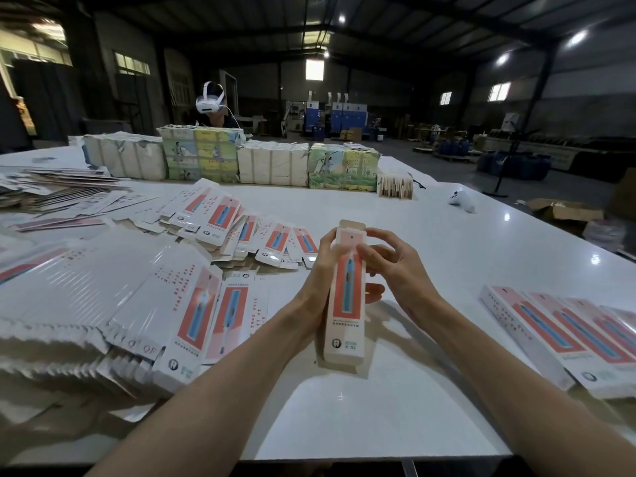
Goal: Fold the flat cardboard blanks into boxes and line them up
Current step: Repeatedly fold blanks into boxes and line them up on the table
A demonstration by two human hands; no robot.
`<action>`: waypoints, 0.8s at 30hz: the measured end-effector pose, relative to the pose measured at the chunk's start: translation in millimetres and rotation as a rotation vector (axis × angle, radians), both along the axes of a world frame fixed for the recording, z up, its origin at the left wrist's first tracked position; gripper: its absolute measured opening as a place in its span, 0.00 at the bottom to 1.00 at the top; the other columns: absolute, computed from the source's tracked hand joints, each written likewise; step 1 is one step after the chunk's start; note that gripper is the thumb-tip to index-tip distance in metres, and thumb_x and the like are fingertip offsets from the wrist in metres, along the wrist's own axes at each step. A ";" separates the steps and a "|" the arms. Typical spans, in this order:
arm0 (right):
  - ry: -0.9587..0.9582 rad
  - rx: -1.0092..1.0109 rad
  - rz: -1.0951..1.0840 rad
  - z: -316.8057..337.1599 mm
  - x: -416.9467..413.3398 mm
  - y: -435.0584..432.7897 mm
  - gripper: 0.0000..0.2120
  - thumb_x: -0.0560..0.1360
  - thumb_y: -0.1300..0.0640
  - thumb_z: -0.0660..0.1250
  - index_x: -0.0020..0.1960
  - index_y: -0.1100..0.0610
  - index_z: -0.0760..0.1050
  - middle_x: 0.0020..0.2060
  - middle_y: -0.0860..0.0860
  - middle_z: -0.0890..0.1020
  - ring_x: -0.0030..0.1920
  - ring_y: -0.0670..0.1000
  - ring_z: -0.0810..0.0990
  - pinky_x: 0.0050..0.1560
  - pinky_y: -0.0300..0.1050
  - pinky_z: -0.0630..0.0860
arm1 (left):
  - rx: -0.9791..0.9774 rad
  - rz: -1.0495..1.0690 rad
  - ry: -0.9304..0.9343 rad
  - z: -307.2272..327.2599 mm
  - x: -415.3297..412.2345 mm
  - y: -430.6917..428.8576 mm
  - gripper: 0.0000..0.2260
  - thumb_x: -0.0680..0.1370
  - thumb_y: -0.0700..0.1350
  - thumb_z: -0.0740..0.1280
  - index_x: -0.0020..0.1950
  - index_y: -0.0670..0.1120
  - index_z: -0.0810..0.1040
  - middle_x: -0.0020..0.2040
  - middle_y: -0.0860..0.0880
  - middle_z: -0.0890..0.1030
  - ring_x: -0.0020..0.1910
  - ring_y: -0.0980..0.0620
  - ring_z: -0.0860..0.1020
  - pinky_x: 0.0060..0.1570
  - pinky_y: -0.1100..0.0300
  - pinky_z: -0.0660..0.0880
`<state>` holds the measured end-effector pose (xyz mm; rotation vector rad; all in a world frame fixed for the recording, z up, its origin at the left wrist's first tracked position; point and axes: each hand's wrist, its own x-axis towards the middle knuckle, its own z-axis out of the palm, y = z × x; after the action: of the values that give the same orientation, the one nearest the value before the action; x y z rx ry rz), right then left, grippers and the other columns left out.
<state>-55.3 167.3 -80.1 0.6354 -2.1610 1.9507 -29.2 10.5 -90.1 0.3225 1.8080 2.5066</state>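
L hand (318, 270), R hand (395, 266), fingers (380, 234) curled round box (346, 325), forearms converging

One left hand (320, 270), one right hand (399, 270), one held box (346, 321), about four finished boxes (550, 332), countless flat blanks (192, 304).

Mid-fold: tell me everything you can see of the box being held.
The tall, narrow white cardboard box has a salmon-red front panel printed with a blue pen-shaped device and a logo below. It is held almost upright, top flap open, showing brown inside. The left hand grips its left edge, the right hand pinches its upper right.
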 end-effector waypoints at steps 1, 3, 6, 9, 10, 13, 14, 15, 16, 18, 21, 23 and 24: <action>-0.002 -0.009 0.011 0.8 0.4 0.7 0.17 0.77 0.41 0.73 0.64 0.43 0.79 0.49 0.52 0.89 0.49 0.54 0.88 0.50 0.43 0.83 | -0.055 0.000 0.037 -1.4 -2.0 -0.4 0.31 0.76 0.52 0.72 0.77 0.54 0.64 0.56 0.34 0.82 0.45 0.40 0.87 0.42 0.48 0.84; -0.022 -0.035 0.053 2.4 1.3 2.5 0.14 0.76 0.41 0.74 0.60 0.42 0.82 0.51 0.54 0.89 0.52 0.58 0.87 0.56 0.50 0.84 | -0.170 -0.005 0.073 -1.6 -5.4 -1.4 0.40 0.72 0.45 0.74 0.79 0.56 0.58 0.54 0.35 0.80 0.40 0.43 0.86 0.39 0.52 0.83; -0.062 -0.071 0.103 3.2 1.9 4.6 0.14 0.77 0.45 0.75 0.60 0.48 0.82 0.51 0.59 0.88 0.54 0.60 0.87 0.60 0.58 0.83 | -0.329 0.037 0.085 -2.1 -9.0 -3.2 0.45 0.69 0.47 0.78 0.79 0.59 0.56 0.55 0.37 0.80 0.40 0.44 0.86 0.41 0.52 0.83; -0.076 -0.070 0.101 0.8 0.5 2.7 0.14 0.80 0.49 0.74 0.62 0.53 0.80 0.52 0.61 0.87 0.55 0.60 0.87 0.61 0.60 0.83 | -0.328 0.045 0.075 -3.5 -9.0 -3.3 0.43 0.70 0.46 0.79 0.77 0.59 0.57 0.53 0.38 0.82 0.38 0.46 0.86 0.39 0.55 0.83; -0.076 -0.068 0.097 -0.4 0.0 1.6 0.13 0.81 0.50 0.73 0.62 0.54 0.80 0.52 0.60 0.87 0.55 0.60 0.87 0.61 0.59 0.83 | -0.324 0.054 0.067 -3.4 -8.6 -2.9 0.42 0.70 0.46 0.79 0.76 0.59 0.57 0.54 0.39 0.82 0.38 0.47 0.86 0.39 0.56 0.83; -0.095 -0.095 0.053 -1.8 -1.3 -0.2 0.15 0.83 0.47 0.69 0.63 0.56 0.77 0.51 0.58 0.88 0.53 0.60 0.88 0.56 0.54 0.84 | -0.325 0.071 0.034 -2.0 -7.7 -1.7 0.43 0.68 0.48 0.78 0.76 0.60 0.58 0.56 0.39 0.82 0.38 0.47 0.86 0.38 0.56 0.82; -0.116 -0.122 0.027 -1.9 -2.6 0.3 0.16 0.84 0.47 0.67 0.64 0.57 0.75 0.51 0.58 0.88 0.52 0.60 0.88 0.54 0.51 0.85 | -0.334 0.060 0.018 -1.6 -6.9 -1.5 0.43 0.68 0.49 0.78 0.76 0.60 0.57 0.56 0.39 0.82 0.38 0.48 0.86 0.38 0.57 0.82; -0.139 -0.153 -0.004 -1.6 -4.6 1.6 0.16 0.85 0.47 0.66 0.65 0.57 0.73 0.50 0.58 0.88 0.51 0.60 0.88 0.52 0.50 0.85 | -0.351 0.040 0.005 -1.3 -5.8 -1.1 0.43 0.68 0.49 0.78 0.76 0.62 0.57 0.57 0.40 0.81 0.38 0.48 0.86 0.38 0.58 0.82; -0.161 -0.178 -0.034 -1.2 -6.6 3.4 0.15 0.85 0.49 0.65 0.67 0.57 0.73 0.50 0.60 0.88 0.51 0.61 0.88 0.51 0.49 0.85 | -0.373 0.012 -0.004 -1.7 -4.4 -0.8 0.41 0.70 0.48 0.78 0.75 0.63 0.57 0.57 0.41 0.81 0.39 0.48 0.87 0.38 0.58 0.82; -0.183 -0.195 -0.053 -0.6 -10.4 6.8 0.13 0.85 0.54 0.66 0.66 0.59 0.77 0.49 0.62 0.87 0.50 0.61 0.87 0.51 0.50 0.85 | -0.393 -0.049 -0.007 -3.9 -2.5 -0.6 0.39 0.73 0.47 0.78 0.74 0.64 0.58 0.57 0.41 0.81 0.41 0.47 0.87 0.41 0.55 0.83; -0.162 -0.170 -0.023 -2.9 -13.5 9.8 0.10 0.83 0.63 0.65 0.60 0.62 0.83 0.48 0.62 0.88 0.50 0.62 0.88 0.49 0.48 0.86 | -0.427 -0.090 0.004 -4.4 -1.6 -2.3 0.39 0.74 0.46 0.78 0.75 0.62 0.58 0.57 0.38 0.83 0.45 0.44 0.86 0.50 0.47 0.85; -0.148 -0.174 -0.036 -2.6 -13.3 11.7 0.10 0.83 0.66 0.64 0.59 0.62 0.83 0.47 0.61 0.88 0.50 0.62 0.88 0.47 0.46 0.85 | -0.462 -0.094 0.004 -2.1 -0.3 -2.7 0.40 0.73 0.46 0.79 0.76 0.62 0.57 0.58 0.38 0.83 0.49 0.42 0.86 0.53 0.48 0.85; -0.143 -0.189 -0.030 -1.5 -13.2 12.5 0.11 0.83 0.67 0.64 0.58 0.62 0.83 0.47 0.60 0.88 0.49 0.61 0.88 0.46 0.45 0.85 | -0.462 -0.091 -0.003 -1.0 0.2 -2.1 0.41 0.73 0.46 0.79 0.76 0.63 0.57 0.59 0.39 0.83 0.51 0.42 0.86 0.51 0.50 0.85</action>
<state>-68.5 179.8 -81.6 0.4423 -2.0148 2.2114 -29.0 8.4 -91.1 0.3649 2.2331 1.9490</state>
